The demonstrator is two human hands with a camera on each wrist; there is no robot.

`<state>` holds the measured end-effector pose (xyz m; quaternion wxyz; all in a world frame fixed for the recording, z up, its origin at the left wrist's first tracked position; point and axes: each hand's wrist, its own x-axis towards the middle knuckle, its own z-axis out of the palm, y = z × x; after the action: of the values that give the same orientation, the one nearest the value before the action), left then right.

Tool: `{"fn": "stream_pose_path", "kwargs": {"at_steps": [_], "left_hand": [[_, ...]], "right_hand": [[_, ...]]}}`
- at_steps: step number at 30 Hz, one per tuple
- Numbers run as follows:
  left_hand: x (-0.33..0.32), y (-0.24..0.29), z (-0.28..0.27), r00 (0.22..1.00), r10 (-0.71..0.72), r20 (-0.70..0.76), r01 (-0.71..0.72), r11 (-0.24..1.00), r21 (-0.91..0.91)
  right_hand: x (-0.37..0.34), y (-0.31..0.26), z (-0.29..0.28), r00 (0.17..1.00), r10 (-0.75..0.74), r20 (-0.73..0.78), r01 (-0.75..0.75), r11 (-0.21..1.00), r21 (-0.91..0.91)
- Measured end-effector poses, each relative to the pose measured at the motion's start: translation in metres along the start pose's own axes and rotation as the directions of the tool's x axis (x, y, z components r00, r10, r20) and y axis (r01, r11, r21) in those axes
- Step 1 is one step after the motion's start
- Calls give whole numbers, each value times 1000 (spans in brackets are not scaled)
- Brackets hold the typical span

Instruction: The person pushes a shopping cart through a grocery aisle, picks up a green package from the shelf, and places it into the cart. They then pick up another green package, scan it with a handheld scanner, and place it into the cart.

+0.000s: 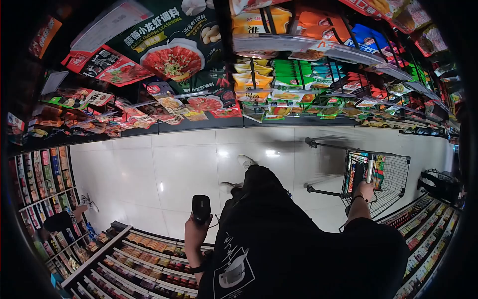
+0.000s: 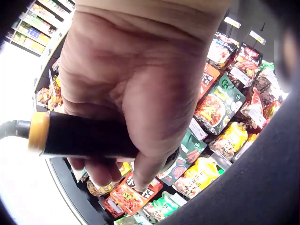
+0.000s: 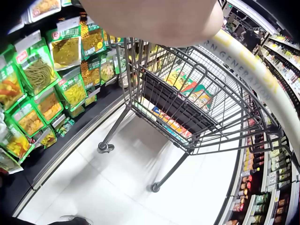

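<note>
My left hand (image 1: 195, 233) grips a black corded handheld device (image 1: 201, 209) with a rounded head. Up close in the left wrist view, the fingers (image 2: 101, 173) of that hand curl round its cylindrical grip (image 2: 89, 136), which has a yellow ring (image 2: 39, 132) and a cord at its end. Off to the right, my right hand (image 1: 365, 191) holds the handle (image 1: 370, 169) of a wire shopping cart (image 1: 396, 192). The right wrist view shows the hand (image 3: 159, 18) over the pale handlebar. Colourful packages (image 3: 187, 89) lie in the cart.
Hanging seasoning packets (image 1: 174, 60) line the shelf in front. Lower shelves of goods (image 1: 149, 259) stand behind me. A person's legs (image 1: 82, 212) show at the left, and another cart (image 1: 438, 182) at the far right. Pale tiled floor (image 1: 184, 164) runs along the aisle.
</note>
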<state>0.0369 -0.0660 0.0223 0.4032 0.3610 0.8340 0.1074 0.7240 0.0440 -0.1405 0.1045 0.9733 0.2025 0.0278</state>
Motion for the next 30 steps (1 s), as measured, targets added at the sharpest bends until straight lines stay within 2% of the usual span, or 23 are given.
{"fn": "stream_pose_path", "kwargs": {"at_steps": [4,7,10,14,17,19,23,27,30], "left_hand": [[3,-23,-9,1000,1,-19,-1,1000,-24],[2,-37,-18,1000,0,-23,-1,998,-56],[10,-53,-28,1000,20,-6,-20,996,-83],[19,-76,-50,997,71,-7,-71,995,-70],[23,-94,-72,995,98,-14,-99,992,-80],[24,-116,-85,992,119,-46,-123,987,-101],[21,-169,-111,986,136,-98,-148,980,-130],[15,-221,-142,987,109,-116,-126,980,-155],[16,-264,-160,995,41,-91,-57,982,-181]], "right_hand": [[-12,-23,-9,999,43,15,-44,998,37],[-12,-22,6,1000,2,-28,0,996,86],[-29,-30,-1,999,33,-6,-31,988,153],[-42,-31,15,997,-71,7,70,989,129],[-90,-43,-14,998,-58,-17,60,994,95],[-97,-34,8,996,-84,-17,85,990,115],[-163,-41,-9,997,-80,-1,79,991,110],[-219,-41,-9,995,-97,-15,98,992,83],[-272,-44,-26,995,-96,-17,97,990,105]]}}
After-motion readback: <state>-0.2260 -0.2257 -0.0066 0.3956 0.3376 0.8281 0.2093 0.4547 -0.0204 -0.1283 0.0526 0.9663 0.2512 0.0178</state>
